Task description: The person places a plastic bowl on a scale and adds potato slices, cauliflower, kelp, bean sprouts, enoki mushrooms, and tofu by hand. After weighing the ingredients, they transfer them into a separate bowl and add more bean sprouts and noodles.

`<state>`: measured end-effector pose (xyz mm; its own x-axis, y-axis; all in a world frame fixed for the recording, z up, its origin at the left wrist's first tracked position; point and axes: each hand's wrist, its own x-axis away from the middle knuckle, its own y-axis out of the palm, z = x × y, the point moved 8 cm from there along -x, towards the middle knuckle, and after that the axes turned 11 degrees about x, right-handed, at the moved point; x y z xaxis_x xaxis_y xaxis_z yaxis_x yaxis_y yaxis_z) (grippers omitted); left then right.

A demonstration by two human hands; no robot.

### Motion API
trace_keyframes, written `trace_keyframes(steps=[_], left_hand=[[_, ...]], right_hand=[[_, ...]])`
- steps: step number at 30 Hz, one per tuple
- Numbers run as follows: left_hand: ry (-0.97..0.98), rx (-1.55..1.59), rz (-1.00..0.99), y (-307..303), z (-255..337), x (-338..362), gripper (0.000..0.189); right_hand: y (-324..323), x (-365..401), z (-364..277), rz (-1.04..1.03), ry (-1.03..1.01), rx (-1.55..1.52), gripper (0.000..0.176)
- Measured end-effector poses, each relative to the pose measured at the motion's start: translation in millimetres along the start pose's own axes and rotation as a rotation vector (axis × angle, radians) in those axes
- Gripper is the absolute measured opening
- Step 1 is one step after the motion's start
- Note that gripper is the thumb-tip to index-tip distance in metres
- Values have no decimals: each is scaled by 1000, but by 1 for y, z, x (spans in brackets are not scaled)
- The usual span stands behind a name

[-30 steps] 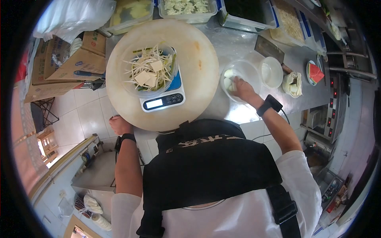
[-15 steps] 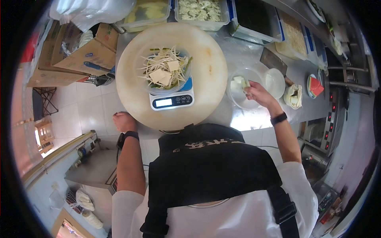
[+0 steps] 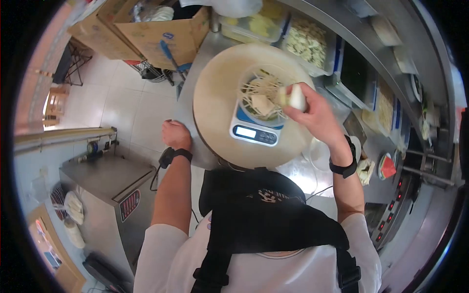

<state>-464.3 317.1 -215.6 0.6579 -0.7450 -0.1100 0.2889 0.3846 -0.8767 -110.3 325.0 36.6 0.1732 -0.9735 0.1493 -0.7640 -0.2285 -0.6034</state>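
My right hand [image 3: 315,110] is at the right rim of a clear round bowl [image 3: 243,78], its fingers closed on pale white-green vegetable pieces [image 3: 296,97], blurred by motion. Bean sprouts [image 3: 255,88] fill the bowl, with a flat cream-coloured slice [image 3: 262,104] on top; my hand hides part of the right side. Under the bowl is a digital kitchen scale [image 3: 256,133], its display lit but unreadable. The scale stands on a thick round cutting board [image 3: 215,97]. Curled into a loose fist, my left hand [image 3: 176,134] rests by the counter's left edge, apart from the board.
Lidless tubs of chopped white food [image 3: 307,45] and yellowish pieces [image 3: 264,24] line the back. A cardboard box [image 3: 161,41] stands at the left. To the right are a clear bowl [image 3: 320,155], partly behind my arm, and a red wedge on a plate [image 3: 387,167].
My right hand has moved left from the clear bowl on the counter to the bowl on the scale, carrying the vegetable pieces. My left hand stays closed. The view has turned.
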Motion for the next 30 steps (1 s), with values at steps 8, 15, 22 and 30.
trace_keyframes(steps=[8, 15, 22, 30], left_hand=[[-20, 63, -25, 0, 3, 1, 23], [30, 71, 9, -2, 4, 0, 24], [42, 337, -74, -7, 3, 4, 26], [-87, 48, -187, 0, 5, 2, 23]], right_hand=[[3, -31, 29, 44, 74, 132, 20], [0, -32, 16, 72, -66, 108, 12], [-136, -17, 26, 242, -25, 316, 11], [-406, -36, 53, 579, -19, 566, 12]])
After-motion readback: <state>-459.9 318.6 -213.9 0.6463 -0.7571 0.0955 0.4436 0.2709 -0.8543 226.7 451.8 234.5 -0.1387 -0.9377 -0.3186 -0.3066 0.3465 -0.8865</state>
